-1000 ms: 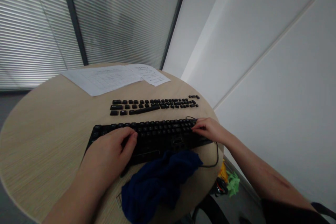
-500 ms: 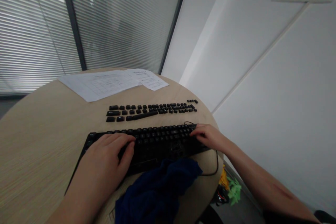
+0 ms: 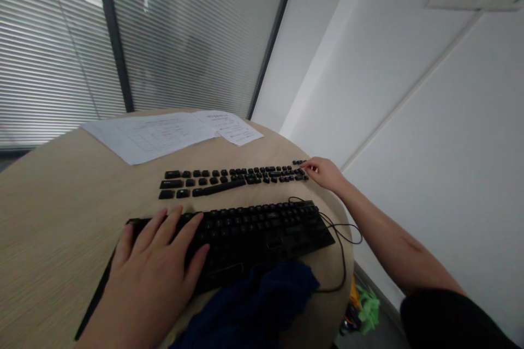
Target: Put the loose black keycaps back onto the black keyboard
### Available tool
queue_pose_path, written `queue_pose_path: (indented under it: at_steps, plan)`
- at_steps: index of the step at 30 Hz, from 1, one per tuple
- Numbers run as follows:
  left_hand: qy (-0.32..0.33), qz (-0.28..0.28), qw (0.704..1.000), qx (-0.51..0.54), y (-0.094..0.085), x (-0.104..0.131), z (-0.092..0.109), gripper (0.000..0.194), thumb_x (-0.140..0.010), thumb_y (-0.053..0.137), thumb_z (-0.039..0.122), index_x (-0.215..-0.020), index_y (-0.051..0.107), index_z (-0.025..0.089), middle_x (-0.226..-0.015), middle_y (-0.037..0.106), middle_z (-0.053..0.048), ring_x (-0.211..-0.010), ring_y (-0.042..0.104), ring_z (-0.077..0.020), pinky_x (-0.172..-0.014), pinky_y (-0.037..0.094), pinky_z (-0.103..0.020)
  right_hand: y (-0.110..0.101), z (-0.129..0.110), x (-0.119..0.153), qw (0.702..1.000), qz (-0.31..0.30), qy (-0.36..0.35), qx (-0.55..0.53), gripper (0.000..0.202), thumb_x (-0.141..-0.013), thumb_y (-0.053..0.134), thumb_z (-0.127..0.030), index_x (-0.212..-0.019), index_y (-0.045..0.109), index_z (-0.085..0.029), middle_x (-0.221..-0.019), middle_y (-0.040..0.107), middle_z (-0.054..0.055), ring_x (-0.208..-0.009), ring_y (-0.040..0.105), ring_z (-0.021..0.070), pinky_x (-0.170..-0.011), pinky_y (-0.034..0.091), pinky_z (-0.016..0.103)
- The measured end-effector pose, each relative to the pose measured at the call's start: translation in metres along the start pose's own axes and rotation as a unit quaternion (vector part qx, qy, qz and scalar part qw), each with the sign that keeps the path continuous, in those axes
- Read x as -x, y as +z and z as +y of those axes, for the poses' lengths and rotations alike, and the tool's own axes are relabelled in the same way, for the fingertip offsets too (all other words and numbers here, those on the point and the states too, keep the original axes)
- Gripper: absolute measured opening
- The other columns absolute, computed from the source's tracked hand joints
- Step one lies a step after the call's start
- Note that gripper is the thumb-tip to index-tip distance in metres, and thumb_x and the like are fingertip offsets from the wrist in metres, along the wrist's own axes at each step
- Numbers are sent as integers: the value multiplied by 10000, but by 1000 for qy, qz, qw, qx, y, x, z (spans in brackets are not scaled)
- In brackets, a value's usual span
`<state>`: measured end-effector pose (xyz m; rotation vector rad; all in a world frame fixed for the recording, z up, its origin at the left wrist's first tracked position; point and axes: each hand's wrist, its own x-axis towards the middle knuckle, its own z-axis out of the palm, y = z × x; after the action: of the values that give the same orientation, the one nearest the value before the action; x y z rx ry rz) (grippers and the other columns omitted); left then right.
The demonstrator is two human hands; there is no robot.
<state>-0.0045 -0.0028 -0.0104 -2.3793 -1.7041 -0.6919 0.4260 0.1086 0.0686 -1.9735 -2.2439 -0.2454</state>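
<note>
Black keyboard (image 3: 254, 245), lower centre of frame, partly stripped of keys. My left hand (image 3: 158, 278) lies over its left end, fingers spread, gripping nothing. Right hand (image 3: 323, 173), right of centre, at the end of the loose keycaps (image 3: 223, 187); fingertips bunched (can't tell whether a cap is pinched). Blue cloth (image 3: 262, 305) bottom centre; papers (image 3: 164, 133) left of centre, higher up.

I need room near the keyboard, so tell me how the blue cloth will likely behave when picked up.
The blue cloth should be floppy, as it lies crumpled in soft folds. It is probably light for its size, since only fabric shows. Being loosely bunched, it may sag and brush the black keyboard beside it.
</note>
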Motion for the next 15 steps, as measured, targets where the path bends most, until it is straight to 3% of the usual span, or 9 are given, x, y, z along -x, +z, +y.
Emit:
queue_pose_path:
  at_steps: [3,6,15]
  plan:
    - [-33,2,999,-8,0,1,-8,627,-950,338,490,-1407,621,167,-1495,548,-198,-1413,462,-455,-1186,278,-706,15,23,-50,999,-10,41,29,329,-935,548,-182,-1182,763,-209,-1183,713,68,-1069,644,182,-1024,477,299]
    - [-69,12,998,-8,4,5,-16,653,-950,353,513,-1467,560,172,-1509,535,-188,-1456,398,-463,-1199,251,-707,32,40,-83,996,-30,69,42,340,-887,612,-162,-1185,768,-208,-1256,690,85,-1190,618,218,-1090,451,320]
    - [-54,-9,996,-64,12,11,-17,663,-926,348,490,-1468,560,171,-1483,567,-177,-1464,369,-480,-1153,339,-677,67,62,-111,992,-90,84,35,330,-855,714,-234,-1178,780,-251,-1270,698,50,-1165,649,187,-1069,468,259]
